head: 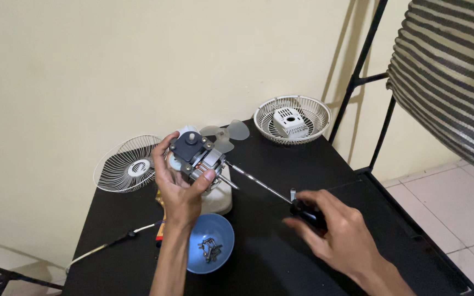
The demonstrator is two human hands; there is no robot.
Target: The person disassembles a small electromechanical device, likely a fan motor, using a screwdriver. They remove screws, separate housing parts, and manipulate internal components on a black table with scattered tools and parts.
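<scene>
My left hand (179,186) grips a small fan motor (196,156) with a dark end plate and copper windings, held above a white fan base (219,198). My right hand (338,233) holds a screwdriver (267,189) by its black handle; the long metal shaft points up-left and its tip meets the motor. A translucent fan blade (227,133) lies just behind the motor.
A blue bowl (209,242) with several screws sits at the front of the black table (297,164). A wire fan guard (127,163) leans at the left edge; another guard (292,118) holding a white cover lies at the back. A white cable (111,245) trails left. A black metal frame (357,82) stands at right.
</scene>
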